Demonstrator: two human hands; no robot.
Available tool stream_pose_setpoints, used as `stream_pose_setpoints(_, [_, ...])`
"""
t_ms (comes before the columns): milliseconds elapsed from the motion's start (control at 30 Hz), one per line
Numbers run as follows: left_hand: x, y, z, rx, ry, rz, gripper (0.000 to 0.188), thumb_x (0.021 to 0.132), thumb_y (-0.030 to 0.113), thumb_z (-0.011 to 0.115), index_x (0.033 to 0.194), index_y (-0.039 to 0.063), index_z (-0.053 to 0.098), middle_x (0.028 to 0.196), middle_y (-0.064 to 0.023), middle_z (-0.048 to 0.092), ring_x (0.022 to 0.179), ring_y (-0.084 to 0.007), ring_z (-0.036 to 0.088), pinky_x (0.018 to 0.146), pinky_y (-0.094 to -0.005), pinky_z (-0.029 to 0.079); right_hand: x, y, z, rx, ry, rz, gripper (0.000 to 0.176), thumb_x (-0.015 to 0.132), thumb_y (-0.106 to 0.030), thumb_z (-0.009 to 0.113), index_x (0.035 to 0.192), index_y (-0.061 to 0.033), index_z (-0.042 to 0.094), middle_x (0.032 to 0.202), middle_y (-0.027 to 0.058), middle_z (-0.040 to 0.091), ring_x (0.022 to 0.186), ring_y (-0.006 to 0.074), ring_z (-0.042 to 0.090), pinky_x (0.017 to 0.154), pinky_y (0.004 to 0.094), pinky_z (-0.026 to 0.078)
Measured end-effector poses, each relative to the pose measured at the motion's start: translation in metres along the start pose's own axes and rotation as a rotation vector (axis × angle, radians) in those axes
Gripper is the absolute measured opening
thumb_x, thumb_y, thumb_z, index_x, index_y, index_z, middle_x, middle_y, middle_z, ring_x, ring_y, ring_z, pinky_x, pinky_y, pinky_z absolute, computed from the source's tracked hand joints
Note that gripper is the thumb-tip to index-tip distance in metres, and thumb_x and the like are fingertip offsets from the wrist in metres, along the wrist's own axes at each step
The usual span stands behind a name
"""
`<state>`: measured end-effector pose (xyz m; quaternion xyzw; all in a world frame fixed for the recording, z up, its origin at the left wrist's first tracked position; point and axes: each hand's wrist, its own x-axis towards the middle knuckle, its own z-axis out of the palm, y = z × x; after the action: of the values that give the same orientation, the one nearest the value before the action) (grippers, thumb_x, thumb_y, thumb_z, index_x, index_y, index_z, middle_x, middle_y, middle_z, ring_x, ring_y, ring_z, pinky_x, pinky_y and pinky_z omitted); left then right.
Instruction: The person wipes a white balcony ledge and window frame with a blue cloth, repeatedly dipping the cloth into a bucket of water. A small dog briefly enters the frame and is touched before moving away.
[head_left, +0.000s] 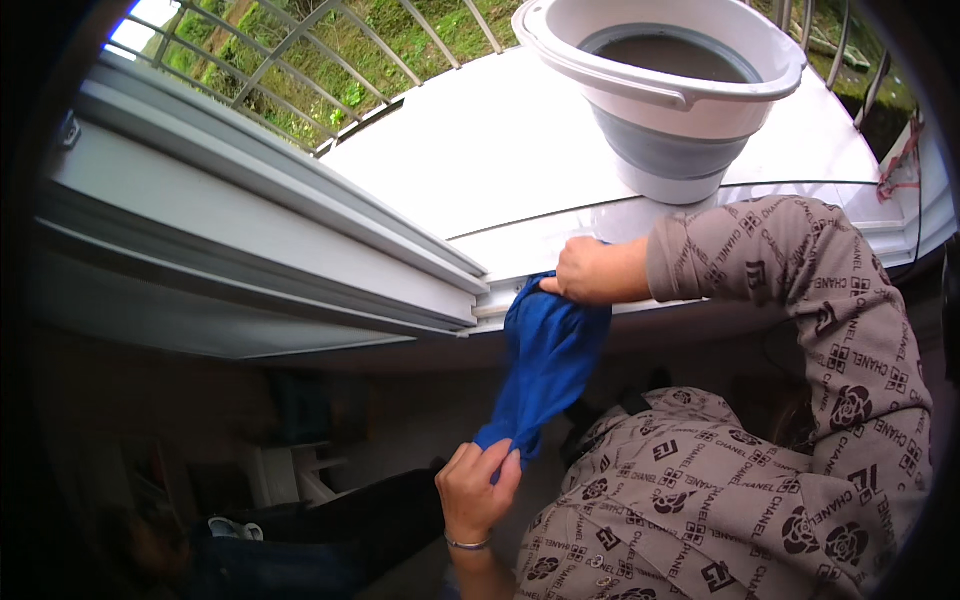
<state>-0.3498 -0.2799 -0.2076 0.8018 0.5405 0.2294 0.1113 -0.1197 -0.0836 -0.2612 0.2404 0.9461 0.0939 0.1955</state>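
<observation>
A blue cloth (551, 337) hangs stretched and bunched between my two hands. Its upper end lies at the white window track (491, 316), where my right hand (589, 271) grips it with the fingers curled down; their tips are partly hidden. Lower down, nearer my body, my left hand (480, 480) pinches the other end between thumb and fingers. Beyond my right forearm, a white and grey collapsible bucket (667, 142) stands upright on the white ledge (465, 165), with dark water inside.
Sliding window frames (262, 217) run from the upper left to the track. Metal railing bars (360, 56) edge the ledge, with grassy ground outside. Reddish ties (900, 169) hang at the right. Below the sill, a white shelf unit (289, 472) stands in the dim room.
</observation>
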Motion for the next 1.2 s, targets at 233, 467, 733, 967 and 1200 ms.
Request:
stream_pose_setpoints(233, [-0.007, -0.011, 0.011, -0.007, 0.009, 0.042, 0.011, 0.07, 0.006, 0.066, 0.081, 0.005, 0.065, 0.068, -0.0108, 0.058, 0.059, -0.0276, 0.055, 0.053, -0.0339, 0.044, 0.018, 0.001, -0.007, -0.115, 0.026, -0.022, 0.029, 0.086, -0.024, 0.054, 0.113, -0.0136, 0.051, 0.083, 0.0068, 0.065, 0.078, 0.0241, 0.065, 0.061, 0.0343, 0.049])
stream_pose_setpoints(467, [-0.015, -0.022, 0.01, 0.036, 0.179, 0.026, 0.012, 0.07, 0.008, 0.066, 0.082, 0.006, 0.066, 0.065, -0.0097, 0.054, 0.058, -0.0271, 0.054, 0.051, -0.0345, 0.044, -0.052, 0.002, 0.036, 0.003, 0.163, -0.067, 0.012, 0.078, -0.017, 0.057, 0.076, -0.0053, 0.059, 0.066, 0.0079, 0.063, 0.065, 0.0233, 0.065, 0.054, 0.0342, 0.05])
stream_pose_setpoints(733, [-0.006, -0.031, 0.004, 0.048, 0.257, 0.062, 0.014, 0.07, 0.007, 0.065, 0.084, 0.005, 0.064, 0.068, -0.0105, 0.056, 0.059, -0.0285, 0.054, 0.051, -0.0354, 0.044, 0.047, -0.017, 0.006, -0.096, 0.319, -0.013, 0.015, 0.077, -0.018, 0.059, 0.083, -0.0053, 0.062, 0.08, 0.0071, 0.067, 0.074, 0.0209, 0.066, 0.058, 0.0332, 0.05])
stream_pose_setpoints(967, [-0.009, -0.024, -0.003, 0.052, 0.233, 0.015, 0.014, 0.069, 0.007, 0.066, 0.083, 0.005, 0.064, 0.068, -0.0101, 0.057, 0.059, -0.028, 0.054, 0.051, -0.0351, 0.044, -0.028, -0.009, 0.014, 0.105, 0.148, 0.034, 0.021, 0.087, -0.021, 0.051, 0.098, -0.0044, 0.058, 0.071, 0.0067, 0.063, 0.07, 0.0232, 0.066, 0.057, 0.0334, 0.049])
stream_pose_setpoints(1200, [-0.01, -0.022, 0.004, 0.019, 0.218, 0.02, 0.012, 0.068, 0.008, 0.066, 0.08, 0.006, 0.065, 0.066, -0.0089, 0.056, 0.058, -0.0264, 0.054, 0.05, -0.0331, 0.044, 0.024, -0.004, -0.004, 0.183, 0.299, -0.027, 0.021, 0.081, -0.021, 0.055, 0.093, -0.0065, 0.063, 0.074, 0.0096, 0.065, 0.071, 0.026, 0.066, 0.058, 0.0364, 0.05])
